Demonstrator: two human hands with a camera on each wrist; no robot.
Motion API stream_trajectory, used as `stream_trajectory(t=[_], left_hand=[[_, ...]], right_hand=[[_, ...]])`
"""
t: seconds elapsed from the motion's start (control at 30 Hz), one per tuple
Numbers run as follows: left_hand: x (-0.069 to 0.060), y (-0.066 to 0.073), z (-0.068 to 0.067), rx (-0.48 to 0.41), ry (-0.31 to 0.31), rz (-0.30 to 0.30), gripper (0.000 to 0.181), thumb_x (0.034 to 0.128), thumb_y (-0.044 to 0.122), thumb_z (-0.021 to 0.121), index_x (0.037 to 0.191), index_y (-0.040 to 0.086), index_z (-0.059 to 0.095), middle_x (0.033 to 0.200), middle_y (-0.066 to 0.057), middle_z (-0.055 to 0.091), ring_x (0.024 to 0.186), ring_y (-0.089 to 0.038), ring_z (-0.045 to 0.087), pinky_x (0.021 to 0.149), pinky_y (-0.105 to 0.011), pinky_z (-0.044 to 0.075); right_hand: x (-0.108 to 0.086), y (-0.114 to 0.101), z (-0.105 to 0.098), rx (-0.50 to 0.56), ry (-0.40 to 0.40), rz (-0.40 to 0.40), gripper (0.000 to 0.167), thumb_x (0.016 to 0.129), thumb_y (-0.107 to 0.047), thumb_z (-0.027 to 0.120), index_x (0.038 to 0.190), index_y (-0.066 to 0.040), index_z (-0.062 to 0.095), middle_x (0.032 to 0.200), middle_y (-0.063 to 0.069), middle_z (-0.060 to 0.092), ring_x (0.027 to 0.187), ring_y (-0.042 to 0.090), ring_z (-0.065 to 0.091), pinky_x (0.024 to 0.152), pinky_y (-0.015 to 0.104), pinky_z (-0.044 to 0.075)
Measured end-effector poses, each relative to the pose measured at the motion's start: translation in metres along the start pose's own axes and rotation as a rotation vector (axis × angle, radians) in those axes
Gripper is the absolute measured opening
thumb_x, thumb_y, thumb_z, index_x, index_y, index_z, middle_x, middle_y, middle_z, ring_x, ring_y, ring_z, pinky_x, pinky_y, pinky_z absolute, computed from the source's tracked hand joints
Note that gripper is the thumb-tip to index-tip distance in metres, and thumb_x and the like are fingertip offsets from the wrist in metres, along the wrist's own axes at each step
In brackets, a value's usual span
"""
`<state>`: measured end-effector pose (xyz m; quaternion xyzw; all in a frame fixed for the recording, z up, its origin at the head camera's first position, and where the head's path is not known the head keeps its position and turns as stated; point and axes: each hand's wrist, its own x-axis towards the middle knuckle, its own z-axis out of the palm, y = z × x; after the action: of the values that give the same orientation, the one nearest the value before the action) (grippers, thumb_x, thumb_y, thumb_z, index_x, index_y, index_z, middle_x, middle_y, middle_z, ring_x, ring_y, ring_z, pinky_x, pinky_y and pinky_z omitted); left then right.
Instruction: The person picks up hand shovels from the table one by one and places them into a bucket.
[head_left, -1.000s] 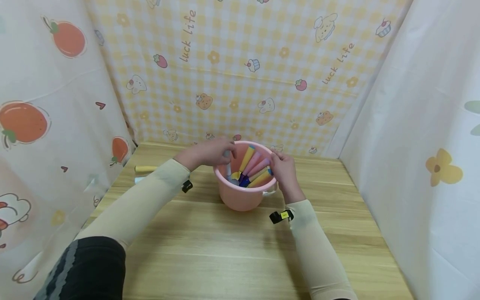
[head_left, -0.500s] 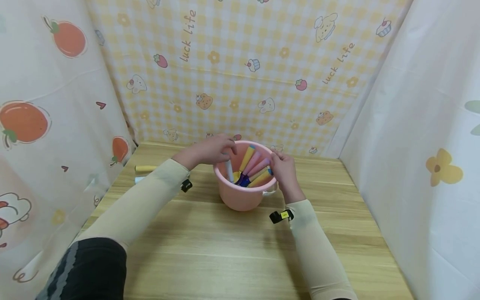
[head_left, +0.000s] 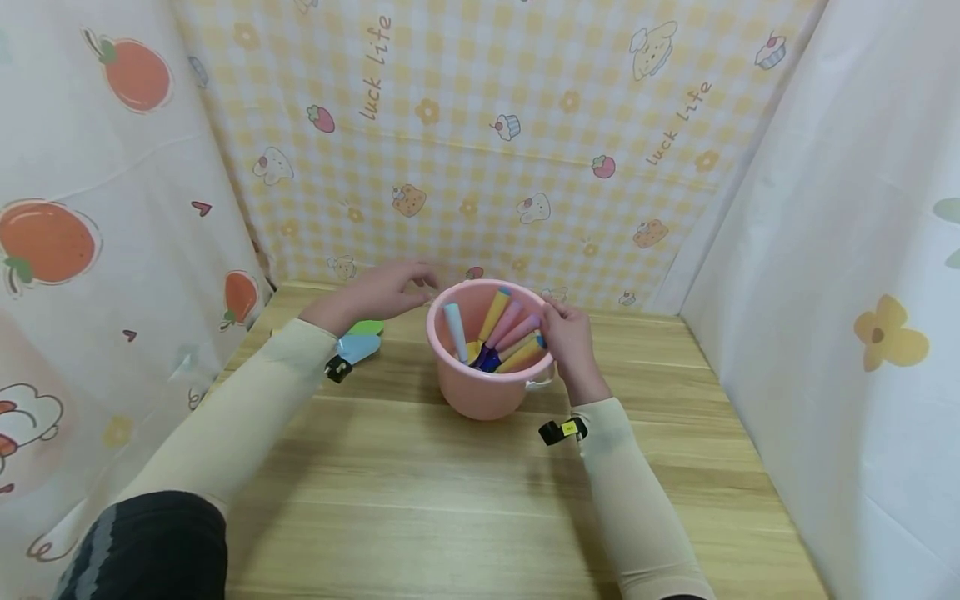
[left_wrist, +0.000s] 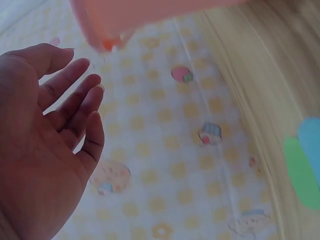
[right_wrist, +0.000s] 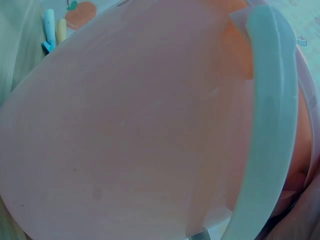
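A pink bucket (head_left: 480, 396) stands upright on the wooden table. Several tools lean inside it, among them a light blue handle (head_left: 455, 332), a yellow handle (head_left: 494, 312) and a pink handle (head_left: 519, 332); their lower ends are mostly hidden. At the bucket's right rim my right hand (head_left: 570, 337) pinches the edge. My left hand (head_left: 378, 293) hovers just left of the bucket, holding nothing, its fingers loosely bent in the left wrist view (left_wrist: 45, 135). Below that wrist lie a blue blade (head_left: 358, 347) and a green blade (head_left: 367, 327), partly covered by the forearm.
The bucket's pale carrying handle (right_wrist: 272, 105) hangs on its right side. In the right wrist view, a light blue handle (right_wrist: 49, 25) and a yellow one (right_wrist: 61, 31) lie beyond the bucket. Patterned cloth (head_left: 465, 167) walls in the table behind and at both sides.
My left hand has let go of the light blue handle, which now leans in the bucket, and moved left out over the table. My right hand has stayed at the rim.
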<state>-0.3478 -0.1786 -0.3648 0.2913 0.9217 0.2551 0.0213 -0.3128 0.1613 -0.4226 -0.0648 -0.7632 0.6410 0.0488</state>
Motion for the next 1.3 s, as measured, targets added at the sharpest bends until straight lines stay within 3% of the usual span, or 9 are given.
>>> stream_trajectory(t=[0.13,0.27,0.47,0.73,0.93,1.13,1.23,1.3], left_hand=[[-0.013,-0.016,-0.006,-0.033,0.017,-0.006,0.026,0.11,0.019,0.067,0.133,0.007,0.072,0.133,-0.013,0.072,0.127,-0.033,0.064,0.11,-0.058,0.052],[-0.028,-0.029,-0.01,-0.066,0.019,-0.042,0.022,0.1101,0.016,0.067,0.128,0.005,0.074,0.126,-0.015,0.074,0.121,-0.033,0.066,0.108,-0.058,0.053],[-0.055,-0.058,-0.011,-0.052,0.016,-0.112,0.02,0.1118,0.015,0.066,0.124,0.003,0.075,0.118,-0.014,0.074,0.111,-0.032,0.068,0.099,-0.057,0.056],[-0.095,-0.1,-0.008,0.014,-0.015,-0.221,0.023,0.1117,0.017,0.066,0.124,0.0,0.075,0.116,-0.014,0.077,0.11,-0.033,0.07,0.097,-0.059,0.056],[-0.117,-0.129,0.002,0.016,-0.03,-0.297,0.019,0.1092,0.016,0.069,0.118,0.001,0.077,0.114,-0.013,0.077,0.109,-0.034,0.07,0.098,-0.06,0.055],[-0.132,-0.148,0.016,0.02,-0.068,-0.371,0.031,0.1097,0.023,0.071,0.128,-0.003,0.075,0.121,-0.018,0.076,0.105,-0.033,0.067,0.095,-0.058,0.055],[-0.137,-0.154,0.021,0.028,-0.069,-0.379,0.034,0.1096,0.026,0.071,0.128,-0.002,0.075,0.12,-0.017,0.076,0.1,-0.03,0.066,0.093,-0.056,0.055],[-0.139,-0.158,0.025,0.032,-0.064,-0.381,0.033,0.1088,0.028,0.072,0.126,0.0,0.075,0.118,-0.015,0.076,0.098,-0.029,0.065,0.091,-0.055,0.054]], right_hand=[[0.001,0.0,0.0,-0.003,0.002,-0.002,0.038,0.114,-0.028,0.06,0.147,-0.014,0.073,0.085,0.005,0.063,0.069,0.011,0.057,0.061,0.02,0.052],[0.001,0.001,0.0,-0.007,0.002,-0.01,0.038,0.114,-0.027,0.06,0.146,-0.013,0.073,0.098,0.004,0.071,0.075,0.011,0.061,0.064,0.02,0.055],[0.001,0.001,0.0,0.009,-0.002,0.0,0.038,0.114,-0.028,0.06,0.147,-0.012,0.073,0.087,0.006,0.065,0.07,0.011,0.058,0.062,0.02,0.053],[0.001,0.001,-0.001,-0.011,-0.002,-0.002,0.041,0.115,-0.028,0.059,0.149,-0.01,0.07,0.128,0.012,0.075,0.093,0.016,0.068,0.074,0.021,0.06],[0.001,0.0,0.0,-0.004,-0.003,-0.002,0.041,0.115,-0.028,0.059,0.149,-0.009,0.07,0.119,0.015,0.073,0.086,0.015,0.065,0.07,0.02,0.057],[0.001,0.0,0.0,0.001,-0.004,-0.005,0.042,0.115,-0.028,0.059,0.149,-0.008,0.069,0.13,0.013,0.075,0.095,0.018,0.068,0.072,0.021,0.058],[0.0,0.0,0.0,0.006,-0.006,-0.007,0.041,0.115,-0.028,0.059,0.149,-0.008,0.07,0.119,0.009,0.076,0.089,0.016,0.067,0.071,0.021,0.058],[0.0,0.0,0.0,0.013,-0.005,-0.004,0.04,0.115,-0.027,0.059,0.148,-0.009,0.071,0.1,0.005,0.073,0.079,0.013,0.064,0.066,0.02,0.055]])
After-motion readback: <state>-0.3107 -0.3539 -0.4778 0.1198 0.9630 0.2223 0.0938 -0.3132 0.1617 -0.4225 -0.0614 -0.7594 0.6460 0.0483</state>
